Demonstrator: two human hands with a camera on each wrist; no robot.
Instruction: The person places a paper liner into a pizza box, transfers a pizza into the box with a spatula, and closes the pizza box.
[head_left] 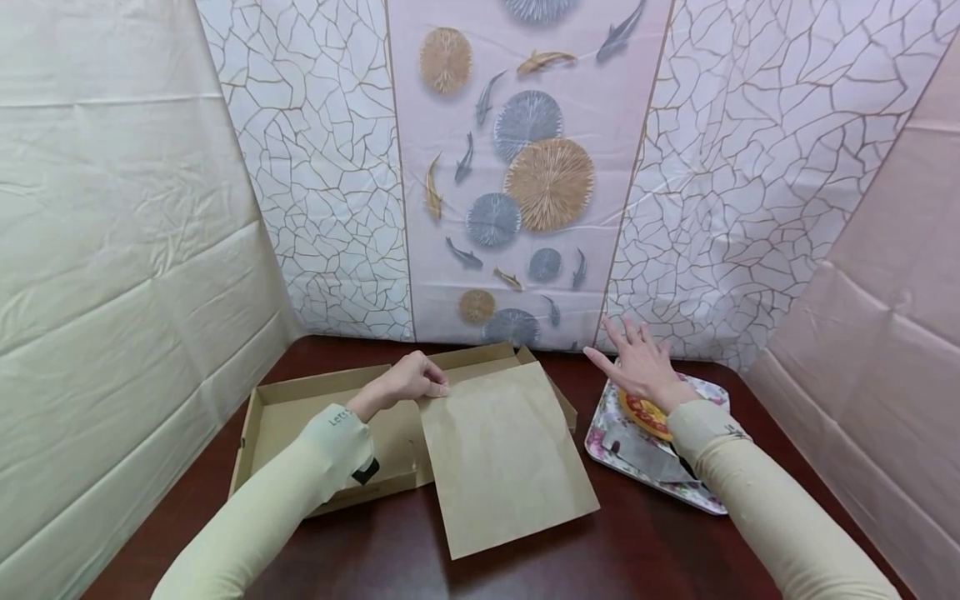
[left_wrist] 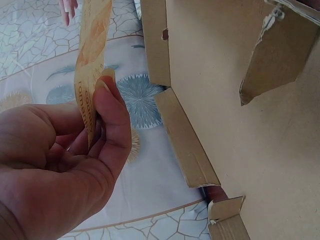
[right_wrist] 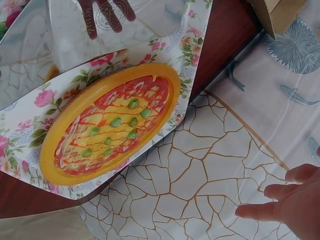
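Note:
My left hand (head_left: pixel 401 385) pinches the top left corner of a brown paper sheet (head_left: pixel 510 458) between thumb and fingers. The sheet hangs tilted in front of an unfolded cardboard box (head_left: pixel 337 433) and hides part of it. Printed lettering shows on the paper (left_wrist: pixel 92 65) in the left wrist view. My right hand (head_left: pixel 641 367), fingers spread and holding nothing, is above the far side of a flowered tray (head_left: pixel 600 446). On that tray lie a pizza (right_wrist: pixel 112 125) with green bits on top and a shiny metal blade (head_left: pixel 648 457), partly hidden by my right sleeve.
The dark red-brown table (head_left: pixel 540 567) runs along the front. Patterned cloth (head_left: pixel 337 167) stands behind it, with pale cloth walls at the left (head_left: pixel 112 250) and right (head_left: pixel 885 350). Torn cardboard flaps (left_wrist: pixel 275 55) stick up from the box.

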